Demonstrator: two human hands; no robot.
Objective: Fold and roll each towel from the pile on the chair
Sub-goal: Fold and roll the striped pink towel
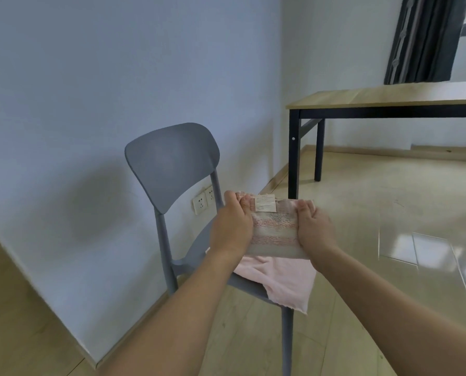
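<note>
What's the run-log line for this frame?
left hand: gripping striped towel | right hand: gripping it | pink towel: on chair | stage: folding

Chair backrest [172, 164] just beyond hands [230, 226].

A grey plastic chair [172, 169] stands at centre, its back toward the white wall [91, 77] at nine o'clock; a plain pink towel [280, 280] lies on its seat, one corner overhanging toward five o'clock. Above that, a folded striped pink-and-beige towel [275, 229] sits between the left hand [232, 226] and right hand [316, 226]. A wooden-topped table with black metal legs [389, 100] stands at two o'clock, behind the chair
</note>
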